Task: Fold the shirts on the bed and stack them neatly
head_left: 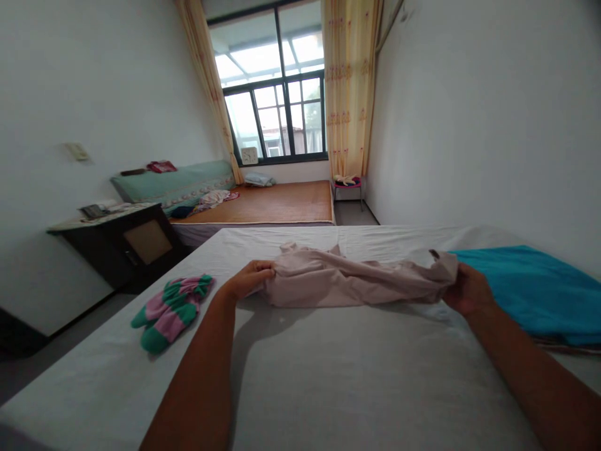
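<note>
A pale pink piece of clothing (347, 279) stretches sideways between my two hands, low over the white bed sheet (357, 376). My left hand (248, 279) pinches its left end, thumb on top. At the other end, my right hand (469, 291) is closed on the cloth, its fingers partly hidden behind the fabric. The garment hangs in loose folds, and its exact kind cannot be made out. Left of my left forearm lies a pair of green and pink striped socks (173, 313). Beyond my right hand is a folded blue cloth (539, 291).
Past the far edge of the sheet stands a second bed with a brown mat (282, 203). A dark cabinet (126, 244) is at the left. By the curtain (350, 94) is a small pink stool (347, 185). A clock (249, 156) rests on the window sill.
</note>
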Demonstrator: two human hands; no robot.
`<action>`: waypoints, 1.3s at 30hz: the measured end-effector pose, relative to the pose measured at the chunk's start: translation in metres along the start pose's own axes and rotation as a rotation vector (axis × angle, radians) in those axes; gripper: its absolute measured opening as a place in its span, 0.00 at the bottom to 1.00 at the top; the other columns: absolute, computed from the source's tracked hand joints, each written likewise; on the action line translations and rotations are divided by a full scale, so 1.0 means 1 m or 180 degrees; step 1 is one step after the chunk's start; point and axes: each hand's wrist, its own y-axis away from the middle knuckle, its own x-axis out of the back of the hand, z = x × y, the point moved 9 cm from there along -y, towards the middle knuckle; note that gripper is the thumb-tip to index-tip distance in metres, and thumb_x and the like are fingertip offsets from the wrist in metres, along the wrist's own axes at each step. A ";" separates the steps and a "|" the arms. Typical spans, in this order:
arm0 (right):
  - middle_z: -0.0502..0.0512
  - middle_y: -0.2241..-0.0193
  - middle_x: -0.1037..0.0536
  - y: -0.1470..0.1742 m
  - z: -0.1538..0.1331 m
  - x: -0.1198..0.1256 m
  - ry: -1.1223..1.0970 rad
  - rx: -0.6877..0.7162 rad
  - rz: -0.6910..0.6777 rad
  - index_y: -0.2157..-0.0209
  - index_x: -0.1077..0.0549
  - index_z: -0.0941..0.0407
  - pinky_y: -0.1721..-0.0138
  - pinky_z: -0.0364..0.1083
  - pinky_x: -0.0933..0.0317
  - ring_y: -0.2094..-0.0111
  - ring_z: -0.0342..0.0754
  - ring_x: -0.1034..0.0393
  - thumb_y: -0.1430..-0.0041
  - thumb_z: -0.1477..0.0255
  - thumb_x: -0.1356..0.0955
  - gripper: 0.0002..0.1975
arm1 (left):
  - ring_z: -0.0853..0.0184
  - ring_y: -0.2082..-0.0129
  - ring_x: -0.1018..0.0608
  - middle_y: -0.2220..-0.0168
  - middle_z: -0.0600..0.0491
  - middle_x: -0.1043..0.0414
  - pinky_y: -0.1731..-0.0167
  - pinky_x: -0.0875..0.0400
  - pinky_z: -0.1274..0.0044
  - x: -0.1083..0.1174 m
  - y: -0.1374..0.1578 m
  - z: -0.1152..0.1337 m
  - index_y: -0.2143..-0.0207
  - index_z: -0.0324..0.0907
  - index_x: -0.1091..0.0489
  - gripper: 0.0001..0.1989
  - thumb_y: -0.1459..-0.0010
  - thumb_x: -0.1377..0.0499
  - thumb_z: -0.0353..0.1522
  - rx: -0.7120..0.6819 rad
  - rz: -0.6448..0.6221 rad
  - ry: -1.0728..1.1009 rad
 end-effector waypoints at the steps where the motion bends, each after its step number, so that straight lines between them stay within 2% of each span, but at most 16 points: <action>1: 0.58 0.76 0.25 0.004 0.006 -0.005 -0.0360 -0.0354 -0.0333 0.64 0.25 0.55 0.71 0.50 0.35 0.74 0.52 0.29 0.42 0.52 0.45 0.26 | 0.67 0.74 0.26 0.75 0.52 0.26 0.70 0.32 0.77 -0.009 0.008 0.001 0.64 0.36 0.24 0.20 0.44 0.44 0.45 0.0035 -0.0504 0.0238; 3: 0.55 0.80 0.27 0.021 0.016 -0.030 -0.0745 -0.1040 -0.1299 0.65 0.26 0.55 0.77 0.47 0.37 0.82 0.47 0.34 0.43 0.47 0.46 0.30 | 0.68 0.77 0.27 0.81 0.53 0.30 0.70 0.30 0.76 -0.022 0.021 0.000 0.63 0.35 0.24 0.23 0.44 0.44 0.47 0.0158 -0.1183 0.0497; 4: 0.53 0.81 0.28 0.030 0.016 -0.041 -0.0818 -0.1226 -0.1704 0.66 0.27 0.56 0.79 0.46 0.38 0.85 0.44 0.38 0.44 0.45 0.45 0.30 | 0.68 0.78 0.26 0.82 0.53 0.30 0.69 0.30 0.75 -0.024 0.023 -0.001 0.62 0.35 0.24 0.24 0.44 0.44 0.48 0.0201 -0.1252 0.0580; 6: 0.51 0.81 0.28 0.037 0.016 -0.054 -0.0832 -0.1285 -0.1944 0.67 0.27 0.56 0.79 0.45 0.38 0.87 0.40 0.43 0.45 0.44 0.42 0.29 | 0.66 0.75 0.24 0.79 0.52 0.28 0.66 0.28 0.73 -0.016 0.015 -0.006 0.58 0.34 0.25 0.26 0.43 0.45 0.48 0.0211 -0.0819 0.0714; 10: 0.54 0.71 0.22 0.014 0.021 -0.049 -0.0194 -0.0645 -0.0866 0.67 0.27 0.55 0.70 0.47 0.32 0.77 0.45 0.30 0.49 0.51 0.34 0.20 | 0.59 0.56 0.24 0.58 0.45 0.24 0.53 0.30 0.67 -0.001 -0.010 -0.011 0.50 0.36 0.29 0.24 0.44 0.43 0.41 0.0009 0.0389 0.0313; 15: 0.61 0.53 0.24 0.014 0.014 -0.070 0.0896 0.0265 -0.0704 0.50 0.29 0.55 0.52 0.55 0.36 0.55 0.56 0.28 0.47 0.58 0.33 0.25 | 0.59 0.37 0.41 0.37 0.51 0.42 0.39 0.46 0.64 -0.042 -0.026 0.004 0.42 0.47 0.36 0.28 0.47 0.44 0.27 -0.0427 0.0428 -0.1454; 18: 0.57 0.52 0.24 0.026 -0.001 -0.093 0.1068 0.0549 -0.1074 0.45 0.33 0.52 0.53 0.52 0.35 0.58 0.53 0.27 0.47 0.62 0.34 0.27 | 0.60 0.36 0.45 0.36 0.55 0.44 0.38 0.50 0.64 -0.070 -0.028 0.010 0.50 0.51 0.29 0.21 0.45 0.45 0.27 -0.0601 0.0148 -0.2141; 20: 0.54 0.55 0.23 0.029 -0.012 -0.097 0.1102 0.0697 -0.1215 0.50 0.28 0.51 0.54 0.49 0.35 0.59 0.50 0.27 0.46 0.67 0.36 0.20 | 0.60 0.36 0.43 0.40 0.56 0.38 0.38 0.51 0.64 -0.077 -0.029 0.013 0.56 0.50 0.26 0.17 0.43 0.47 0.27 -0.0636 0.0050 -0.2264; 22: 0.54 0.59 0.22 0.022 -0.020 -0.082 0.1361 0.0774 -0.0948 0.60 0.24 0.53 0.55 0.48 0.36 0.58 0.50 0.28 0.46 0.72 0.39 0.15 | 0.60 0.40 0.37 0.47 0.55 0.30 0.38 0.52 0.64 -0.070 -0.028 0.019 0.59 0.48 0.25 0.15 0.44 0.48 0.28 -0.0578 0.0067 -0.2200; 24: 0.55 0.63 0.22 0.010 -0.018 -0.050 0.1862 0.0694 -0.0474 0.66 0.24 0.54 0.58 0.47 0.37 0.60 0.50 0.28 0.49 0.74 0.39 0.13 | 0.61 0.50 0.28 0.57 0.54 0.24 0.42 0.44 0.66 -0.057 -0.023 0.030 0.62 0.45 0.25 0.12 0.45 0.47 0.30 -0.0494 0.0030 -0.1899; 26: 0.56 0.67 0.22 0.001 -0.006 -0.017 0.2376 0.0419 -0.0178 0.70 0.24 0.54 0.64 0.47 0.38 0.65 0.51 0.28 0.52 0.75 0.38 0.12 | 0.64 0.64 0.24 0.67 0.54 0.24 0.54 0.32 0.72 -0.052 -0.010 0.047 0.66 0.42 0.25 0.10 0.45 0.46 0.34 -0.0487 -0.0350 -0.1284; 28: 0.56 0.70 0.22 -0.002 0.013 0.004 0.2742 0.0095 -0.0339 0.72 0.23 0.54 0.69 0.47 0.41 0.69 0.51 0.29 0.55 0.76 0.37 0.11 | 0.66 0.73 0.26 0.73 0.53 0.25 0.68 0.30 0.77 -0.061 0.013 0.072 0.69 0.39 0.25 0.13 0.44 0.45 0.38 -0.0602 -0.1191 -0.0529; 30: 0.57 0.72 0.22 -0.001 0.027 0.013 0.2990 -0.0124 -0.0594 0.74 0.23 0.53 0.70 0.48 0.42 0.70 0.53 0.29 0.55 0.76 0.37 0.11 | 0.66 0.73 0.25 0.72 0.51 0.23 0.71 0.30 0.79 -0.072 0.042 0.098 0.66 0.38 0.23 0.15 0.44 0.42 0.40 -0.0739 -0.2079 -0.0058; 32: 0.59 0.69 0.21 0.000 0.023 0.017 0.3215 -0.0051 -0.0530 0.72 0.22 0.53 0.67 0.50 0.41 0.65 0.56 0.29 0.53 0.75 0.37 0.11 | 0.64 0.70 0.23 0.69 0.48 0.22 0.68 0.29 0.78 -0.073 0.058 0.111 0.59 0.37 0.23 0.18 0.43 0.42 0.41 -0.0749 -0.2467 0.0202; 35: 0.61 0.60 0.21 -0.004 -0.012 0.000 0.3177 0.0524 -0.0212 0.62 0.22 0.54 0.58 0.54 0.39 0.56 0.59 0.31 0.48 0.72 0.37 0.15 | 0.61 0.64 0.22 0.65 0.47 0.21 0.62 0.29 0.75 -0.059 0.043 0.093 0.56 0.38 0.24 0.21 0.41 0.45 0.44 -0.0591 -0.1927 0.0239; 39: 0.57 0.54 0.23 -0.019 -0.050 -0.066 0.2506 0.0892 -0.0828 0.53 0.26 0.55 0.54 0.49 0.38 0.58 0.52 0.28 0.43 0.67 0.38 0.18 | 0.60 0.57 0.23 0.58 0.49 0.22 0.55 0.32 0.74 -0.027 0.004 0.006 0.59 0.44 0.24 0.16 0.44 0.43 0.42 0.0233 -0.0661 -0.1277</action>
